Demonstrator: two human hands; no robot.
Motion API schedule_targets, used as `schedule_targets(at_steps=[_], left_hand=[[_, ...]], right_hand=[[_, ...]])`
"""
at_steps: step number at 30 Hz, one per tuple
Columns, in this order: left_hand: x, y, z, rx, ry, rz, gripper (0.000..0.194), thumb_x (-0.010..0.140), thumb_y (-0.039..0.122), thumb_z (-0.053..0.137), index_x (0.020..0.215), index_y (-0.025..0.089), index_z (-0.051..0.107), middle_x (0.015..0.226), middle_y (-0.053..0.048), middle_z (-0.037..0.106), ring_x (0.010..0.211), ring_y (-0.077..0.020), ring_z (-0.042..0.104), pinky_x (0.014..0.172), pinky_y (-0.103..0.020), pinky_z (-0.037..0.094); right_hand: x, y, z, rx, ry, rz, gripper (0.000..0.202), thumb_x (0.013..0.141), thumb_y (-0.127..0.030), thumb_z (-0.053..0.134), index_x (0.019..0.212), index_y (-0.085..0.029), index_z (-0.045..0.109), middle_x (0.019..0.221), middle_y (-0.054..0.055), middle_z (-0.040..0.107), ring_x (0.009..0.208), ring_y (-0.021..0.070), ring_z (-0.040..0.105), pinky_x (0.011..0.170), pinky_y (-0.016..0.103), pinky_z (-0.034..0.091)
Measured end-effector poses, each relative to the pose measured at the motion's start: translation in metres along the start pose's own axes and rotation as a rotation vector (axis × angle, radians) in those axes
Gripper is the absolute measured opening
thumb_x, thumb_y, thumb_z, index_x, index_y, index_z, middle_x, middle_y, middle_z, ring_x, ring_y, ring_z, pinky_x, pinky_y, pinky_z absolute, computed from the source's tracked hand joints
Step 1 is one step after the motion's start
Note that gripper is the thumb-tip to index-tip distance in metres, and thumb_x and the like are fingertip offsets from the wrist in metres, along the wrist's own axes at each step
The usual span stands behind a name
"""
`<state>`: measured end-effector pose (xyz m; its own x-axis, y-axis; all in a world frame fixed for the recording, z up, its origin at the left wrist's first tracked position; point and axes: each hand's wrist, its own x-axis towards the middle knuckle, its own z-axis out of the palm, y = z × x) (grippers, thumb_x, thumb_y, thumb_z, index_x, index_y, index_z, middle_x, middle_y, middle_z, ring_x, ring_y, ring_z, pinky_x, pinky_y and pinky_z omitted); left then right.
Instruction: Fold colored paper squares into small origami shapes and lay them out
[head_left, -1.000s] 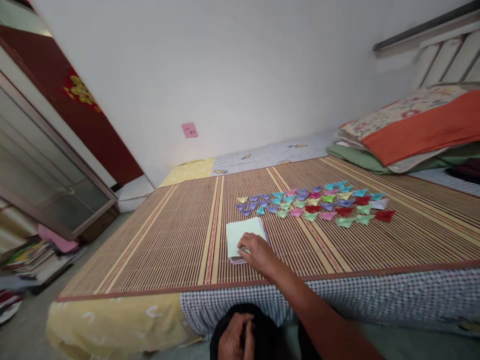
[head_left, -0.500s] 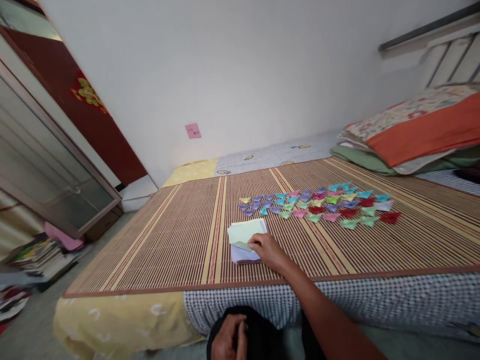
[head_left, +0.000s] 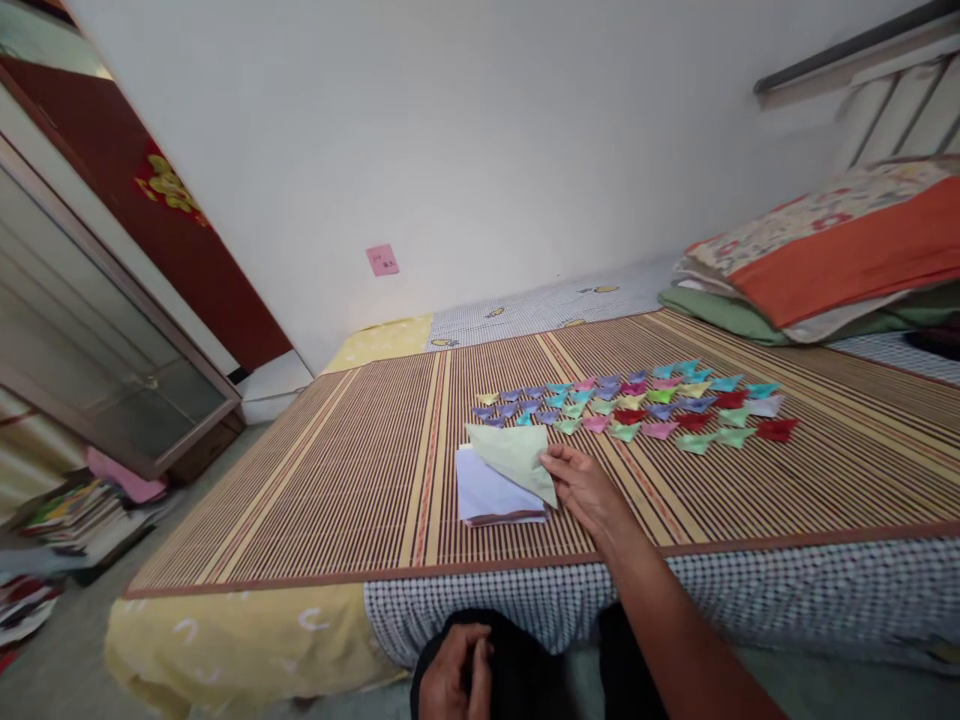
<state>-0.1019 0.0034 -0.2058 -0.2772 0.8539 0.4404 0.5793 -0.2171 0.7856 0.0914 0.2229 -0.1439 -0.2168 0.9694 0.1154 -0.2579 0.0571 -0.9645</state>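
My right hand (head_left: 589, 492) pinches the right edge of a pale green paper sheet (head_left: 514, 455), which is tilted up over a stack of paper (head_left: 491, 492) with a lavender sheet on top. Beyond the stack, several small folded paper pieces (head_left: 660, 397) in many colours lie in rows on the striped mat (head_left: 337, 470). My left hand (head_left: 456, 672) rests on my dark-clothed leg at the bed's edge, its fingers loosely curled; whether anything is inside them cannot be made out.
Folded bedding with an orange and floral cover (head_left: 847, 250) lies at the back right of the bed. A pink note (head_left: 382, 260) is on the wall. At the left stand a glass-panelled door (head_left: 112, 350) and piled books (head_left: 71, 515).
My right hand has moved right and lifted the green sheet off the stack, uncovering more of the lavender sheet. My left hand has stayed on my leg.
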Motion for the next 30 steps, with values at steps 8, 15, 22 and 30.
schedule_targets(at_steps=[8,15,22,30], left_hand=[[0.055,0.078,0.003,-0.904,-0.253,-0.521,0.068,0.087,0.067,0.065,0.136,0.021,0.064,0.133,-0.021,0.071,0.120,-0.0347,0.068,0.088,-0.046,0.060],[0.078,0.121,0.011,-1.133,-0.066,-0.822,0.037,0.066,0.027,0.093,0.094,0.010,0.076,0.094,-0.015,0.082,0.101,-0.0354,0.076,0.094,-0.045,0.059],[0.066,0.125,0.010,-1.038,-0.122,-0.750,0.049,0.079,0.034,0.085,0.119,0.008,0.073,0.100,-0.018,0.082,0.098,-0.0345,0.078,0.090,-0.044,0.060],[0.061,0.131,0.006,-0.886,-0.129,-0.687,0.052,0.081,0.048,0.082,0.115,0.008,0.076,0.099,-0.018,0.082,0.097,-0.0338,0.077,0.083,-0.041,0.061]], right_hand=[[-0.082,-0.063,0.011,-0.136,-0.024,-0.183,0.006,0.085,-0.029,0.076,0.083,-0.024,0.073,0.086,0.004,0.074,0.085,0.0242,0.068,0.078,0.035,0.054],[-0.145,-0.071,0.017,-0.617,-0.237,-0.613,0.021,0.093,-0.010,0.057,0.101,-0.024,0.071,0.104,0.007,0.075,0.103,0.0244,0.067,0.094,0.038,0.052],[-0.140,-0.074,-0.005,-0.331,0.037,-0.028,0.025,0.087,-0.038,0.069,0.104,-0.020,0.070,0.091,0.007,0.075,0.084,0.0261,0.072,0.073,0.036,0.058],[-0.145,-0.074,0.005,-0.178,0.019,0.045,0.033,0.088,-0.050,0.069,0.078,-0.019,0.063,0.066,-0.003,0.054,0.059,0.0139,0.051,0.050,0.023,0.043]])
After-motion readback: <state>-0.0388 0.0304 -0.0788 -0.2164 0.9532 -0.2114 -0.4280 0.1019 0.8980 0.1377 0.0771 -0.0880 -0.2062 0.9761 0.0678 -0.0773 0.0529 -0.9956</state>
